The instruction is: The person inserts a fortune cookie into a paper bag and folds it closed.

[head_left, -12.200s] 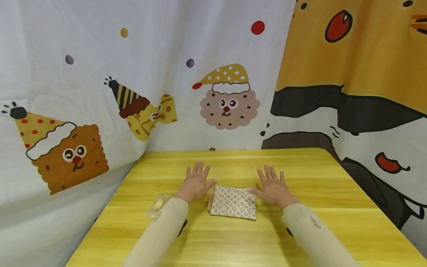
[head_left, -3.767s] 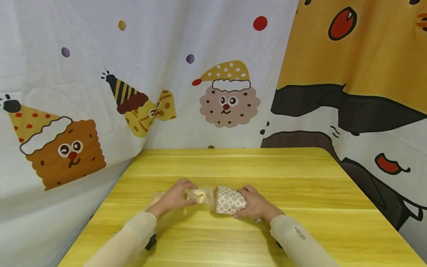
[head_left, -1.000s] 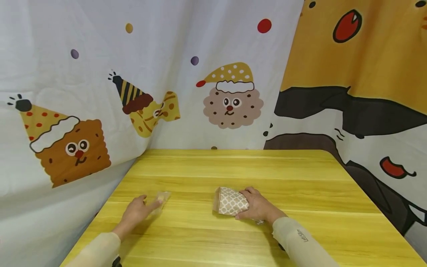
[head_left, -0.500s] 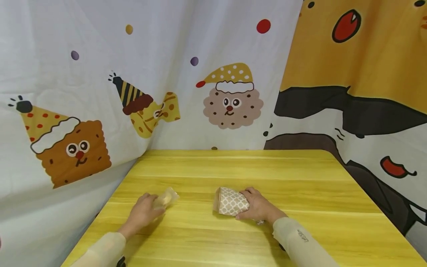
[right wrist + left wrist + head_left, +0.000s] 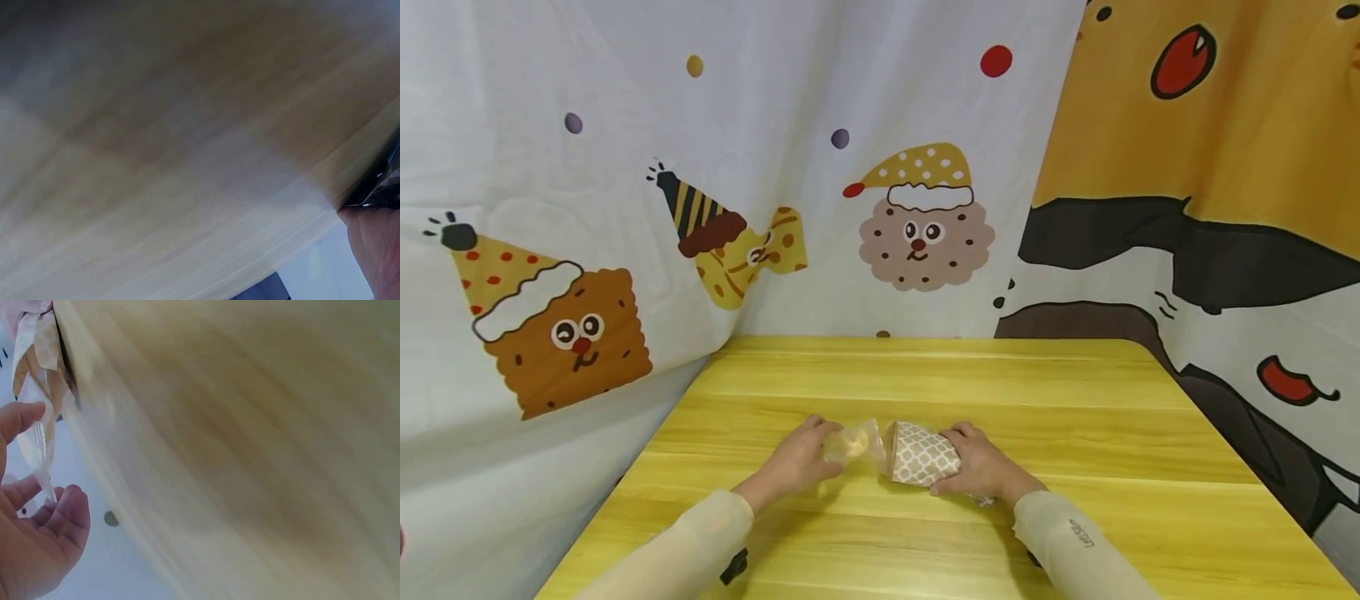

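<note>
Since half a second ago, the left hand (image 5: 796, 460) has carried the clear packet (image 5: 855, 443) rightward across the table, up to the patterned paper bag (image 5: 923, 454); the right hand and the bag have barely shifted. The left hand pinches the packet between thumb and fingers at its left end. The packet's long axis runs roughly left to right, its free end pointing right at the bag's open mouth; whether they touch I cannot tell. The right hand (image 5: 979, 465) grips the bag's other end. The bag lies mouth to the left, its long axis also left to right, dipping slightly toward the right hand. Pale sleeves (image 5: 1075, 533) cover both forearms. Under everything is the yellow wood-grain table (image 5: 880, 533), and behind it a cartoon-printed curtain (image 5: 790, 100).
</note>
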Motion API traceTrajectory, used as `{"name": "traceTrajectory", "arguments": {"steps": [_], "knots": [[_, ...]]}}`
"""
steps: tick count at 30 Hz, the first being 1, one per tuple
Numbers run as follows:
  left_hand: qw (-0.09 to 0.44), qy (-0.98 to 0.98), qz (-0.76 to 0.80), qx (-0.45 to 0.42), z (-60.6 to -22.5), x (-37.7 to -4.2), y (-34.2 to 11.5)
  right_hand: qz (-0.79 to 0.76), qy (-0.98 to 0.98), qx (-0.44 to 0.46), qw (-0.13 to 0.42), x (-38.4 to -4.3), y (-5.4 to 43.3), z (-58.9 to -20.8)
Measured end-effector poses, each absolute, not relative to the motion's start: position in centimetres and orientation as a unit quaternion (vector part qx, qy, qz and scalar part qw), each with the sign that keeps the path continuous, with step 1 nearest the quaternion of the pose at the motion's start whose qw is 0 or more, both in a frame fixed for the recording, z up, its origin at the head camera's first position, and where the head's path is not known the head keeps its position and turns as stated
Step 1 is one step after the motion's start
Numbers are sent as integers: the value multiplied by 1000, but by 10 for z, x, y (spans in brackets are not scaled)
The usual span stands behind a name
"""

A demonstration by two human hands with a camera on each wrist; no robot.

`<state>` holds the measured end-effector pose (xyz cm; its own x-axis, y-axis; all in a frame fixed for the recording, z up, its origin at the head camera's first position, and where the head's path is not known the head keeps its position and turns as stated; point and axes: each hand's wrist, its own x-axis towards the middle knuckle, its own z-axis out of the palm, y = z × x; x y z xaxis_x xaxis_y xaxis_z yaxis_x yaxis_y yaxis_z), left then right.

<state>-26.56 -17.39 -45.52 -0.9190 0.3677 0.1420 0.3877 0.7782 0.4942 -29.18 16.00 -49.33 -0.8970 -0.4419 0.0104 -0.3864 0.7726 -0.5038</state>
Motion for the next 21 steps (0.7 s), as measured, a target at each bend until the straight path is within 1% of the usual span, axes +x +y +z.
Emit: {"name": "traceTrajectory", "arguments": {"steps": [5, 12, 18, 21], "knots": [[0, -942, -234, -241, -452, -272, -155, -254, 942, -213, 55, -292, 161, -494], [-19, -940, -216, -262, -451, -282, -131, -243, 946, -207, 57, -296, 158, -495], [-31, -925, -241, -293, -457, -292, -107, -256, 944, -200, 60, -293, 158, -493], [-44, -914, -286, -283, -461, -292, -107, -257, 944, -198, 60, -292, 159, -491]]}}
